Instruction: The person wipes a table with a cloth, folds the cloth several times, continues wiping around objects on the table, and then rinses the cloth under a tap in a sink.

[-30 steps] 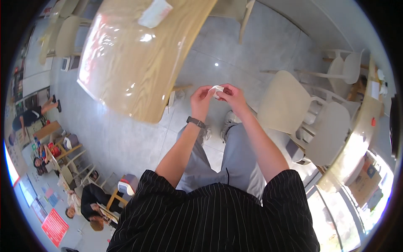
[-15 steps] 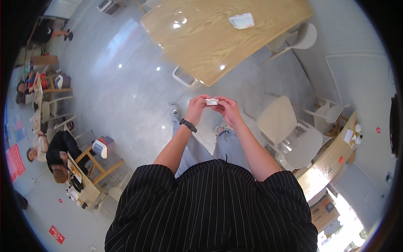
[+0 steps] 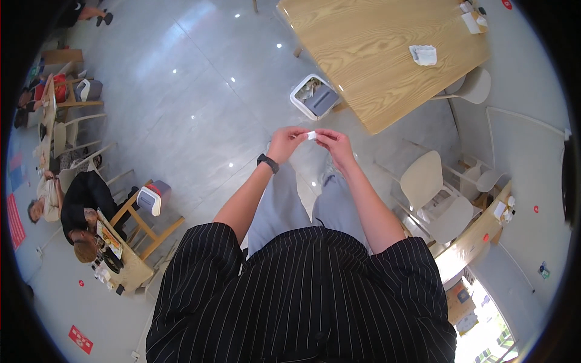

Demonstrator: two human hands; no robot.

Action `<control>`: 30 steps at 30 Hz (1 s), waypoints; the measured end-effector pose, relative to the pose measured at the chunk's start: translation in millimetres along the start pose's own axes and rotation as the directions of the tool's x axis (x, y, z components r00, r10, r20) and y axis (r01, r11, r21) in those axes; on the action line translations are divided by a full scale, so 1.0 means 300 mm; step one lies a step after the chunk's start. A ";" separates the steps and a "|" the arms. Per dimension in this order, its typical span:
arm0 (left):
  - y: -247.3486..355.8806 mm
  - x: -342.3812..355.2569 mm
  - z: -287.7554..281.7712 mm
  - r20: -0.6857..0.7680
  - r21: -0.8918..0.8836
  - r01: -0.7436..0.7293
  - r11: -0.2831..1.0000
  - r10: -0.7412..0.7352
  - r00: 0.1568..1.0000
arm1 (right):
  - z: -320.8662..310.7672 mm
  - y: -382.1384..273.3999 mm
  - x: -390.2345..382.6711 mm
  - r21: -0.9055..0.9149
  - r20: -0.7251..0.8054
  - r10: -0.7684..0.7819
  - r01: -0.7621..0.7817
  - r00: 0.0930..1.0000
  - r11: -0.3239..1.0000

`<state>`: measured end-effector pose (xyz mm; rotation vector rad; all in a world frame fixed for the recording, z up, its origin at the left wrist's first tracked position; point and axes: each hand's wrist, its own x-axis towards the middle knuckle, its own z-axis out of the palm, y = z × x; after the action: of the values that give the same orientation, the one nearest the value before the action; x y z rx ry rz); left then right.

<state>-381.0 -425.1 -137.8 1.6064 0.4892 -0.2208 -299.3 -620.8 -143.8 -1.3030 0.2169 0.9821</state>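
Fingers (image 3: 324, 134) pinching white scrap (image 3: 311, 135), perhaps tissue, bin (image 3: 323, 104) ahead, table (image 3: 369, 66) beside it

a wooden table (image 3: 369, 66) with visible grain stands at the upper right, a crumpled white packet (image 3: 423, 55) lying on it and a few small items, too small to tell, near its far corner. the grey tiled floor (image 3: 200, 91) carries a bin (image 3: 322, 101) just beside that table, and pale chairs (image 3: 422, 181) at the right. at the lower left, another table (image 3: 140, 275) bears a tray of food (image 3: 110, 241) and a dark round dish (image 3: 111, 261)
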 end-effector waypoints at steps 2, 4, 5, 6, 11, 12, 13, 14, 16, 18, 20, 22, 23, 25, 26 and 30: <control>-0.049 0.046 -0.030 -0.062 0.010 0.021 1.000 -0.021 0.998 | 0.057 0.005 0.022 0.007 -0.065 -0.029 0.029 0.997 1.000; -0.150 0.120 -0.051 -0.174 -0.067 0.042 0.997 -0.053 0.983 | 0.087 -0.001 0.047 0.008 -0.129 -0.061 0.063 0.990 0.998; -0.220 0.168 -0.061 -0.174 -0.077 0.057 0.995 -0.069 0.982 | 0.087 -0.001 0.051 -0.050 -0.111 -0.047 0.042 0.993 0.998; -0.299 0.210 -0.088 -0.255 -0.067 0.101 0.993 -0.114 0.960 | 0.098 0.006 0.059 -0.106 -0.083 -0.025 0.016 0.996 0.994; -0.509 0.536 -0.013 -0.388 -0.020 0.273 0.962 -0.259 0.884 | -0.011 0.065 0.097 -0.162 -0.097 0.039 -0.054 0.995 0.985; -0.583 0.613 -0.006 -0.431 0.011 0.299 0.954 -0.265 0.862 | -0.034 0.094 0.131 -0.148 -0.064 0.037 -0.046 0.997 0.988; -0.672 0.675 -0.007 -0.475 0.039 0.333 0.942 -0.276 0.835 | -0.047 0.122 0.162 -0.152 -0.068 0.057 -0.067 0.996 0.986; -0.745 0.748 -0.003 -0.468 0.033 0.339 0.940 -0.285 0.837 | -0.064 0.141 0.193 -0.146 -0.043 0.053 -0.058 0.998 0.988; -0.889 0.879 0.010 -0.537 0.102 0.340 0.935 -0.236 0.810 | -0.104 0.188 0.248 -0.143 -0.030 0.055 -0.059 0.998 0.988; -0.982 0.972 0.036 -0.497 0.204 0.368 0.907 -0.228 0.837 | -0.142 0.205 0.269 -0.161 0.000 -0.014 0.014 1.000 0.987; -1.031 1.016 0.060 -0.435 0.298 0.389 0.872 -0.239 0.868 | -0.147 0.169 0.257 -0.220 0.039 -0.051 0.058 0.998 0.974; -1.059 0.995 0.030 -0.430 0.325 0.326 0.888 -0.169 0.887 | -0.103 0.077 0.224 -0.265 0.118 -0.089 0.118 0.989 0.957; -1.031 0.962 0.037 -0.429 0.307 0.341 0.889 -0.190 0.883 | -0.079 0.000 0.199 -0.241 0.178 -0.088 0.130 0.980 0.962; -1.001 0.804 -0.009 -0.435 0.298 0.275 0.914 -0.126 0.891 | -0.047 -0.130 0.165 -0.210 0.274 -0.105 0.166 0.956 0.963; -0.999 0.712 -0.060 -0.448 0.151 0.306 0.940 -0.211 0.869 | -0.038 -0.200 0.166 -0.201 0.299 -0.131 0.197 0.945 0.960; -0.383 0.535 0.064 -0.269 -0.174 0.174 0.969 -0.217 0.938 | -0.317 -0.483 0.220 -0.466 -0.184 -0.351 0.233 0.918 0.853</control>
<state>-286.1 -412.2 -311.4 1.4502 0.8733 -0.0977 -121.7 -663.9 -113.1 -1.8231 -0.0105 0.6038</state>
